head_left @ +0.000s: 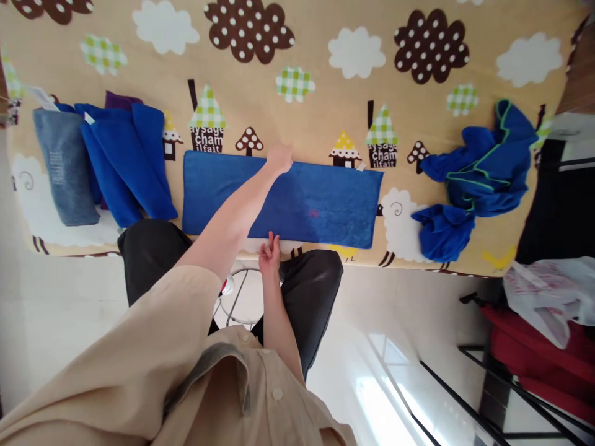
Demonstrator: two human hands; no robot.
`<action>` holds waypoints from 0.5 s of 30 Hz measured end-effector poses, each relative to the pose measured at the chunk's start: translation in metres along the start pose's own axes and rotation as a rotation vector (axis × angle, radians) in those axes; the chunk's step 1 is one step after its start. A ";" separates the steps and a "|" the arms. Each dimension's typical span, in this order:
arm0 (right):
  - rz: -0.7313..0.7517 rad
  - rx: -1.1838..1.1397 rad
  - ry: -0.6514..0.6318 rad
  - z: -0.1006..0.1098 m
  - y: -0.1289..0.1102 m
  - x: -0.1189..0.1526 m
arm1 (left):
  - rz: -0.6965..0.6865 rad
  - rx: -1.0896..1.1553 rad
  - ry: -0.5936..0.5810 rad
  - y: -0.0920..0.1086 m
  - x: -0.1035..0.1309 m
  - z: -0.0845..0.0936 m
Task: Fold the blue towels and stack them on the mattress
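Observation:
A blue towel (325, 204) lies flat as a long rectangle on the patterned cloth, with a small pinkish mark on it and a white tag at its far edge. My left hand (280, 159) is closed at the middle of the towel's far edge, and its forearm crosses over the towel. Below it, my right hand (269, 253) is at the near edge, palm turned up, two fingers stretched out and the others bent. Its fingertips are at the towel's edge; whether they touch it is unclear.
Folded blue cloths (130, 161) and a grey-blue folded towel (67, 167) lie at the left. Crumpled blue cloths (488, 167), one green-edged, lie at the right. Beyond the table's right edge are a plastic bag (548, 288) and a red item (543, 353).

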State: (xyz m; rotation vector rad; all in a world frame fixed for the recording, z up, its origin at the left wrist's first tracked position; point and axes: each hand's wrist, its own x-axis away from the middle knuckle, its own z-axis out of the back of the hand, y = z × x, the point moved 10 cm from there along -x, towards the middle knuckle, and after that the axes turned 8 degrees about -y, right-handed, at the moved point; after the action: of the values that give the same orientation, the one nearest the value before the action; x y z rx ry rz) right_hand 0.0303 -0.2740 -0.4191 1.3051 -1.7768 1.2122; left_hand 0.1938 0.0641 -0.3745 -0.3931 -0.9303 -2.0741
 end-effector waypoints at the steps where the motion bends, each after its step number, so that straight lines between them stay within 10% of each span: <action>1: 0.005 0.002 -0.001 0.001 0.001 0.002 | 0.021 0.012 0.011 -0.001 0.004 0.003; 15: 0.058 0.108 0.032 0.007 -0.007 0.027 | 0.020 0.101 0.125 0.012 0.056 0.038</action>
State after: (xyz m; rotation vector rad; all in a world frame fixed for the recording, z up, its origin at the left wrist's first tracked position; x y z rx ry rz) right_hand 0.0289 -0.2914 -0.3965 1.2943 -1.7585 1.3703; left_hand 0.1667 0.0565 -0.3124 -0.2157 -0.9476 -1.9999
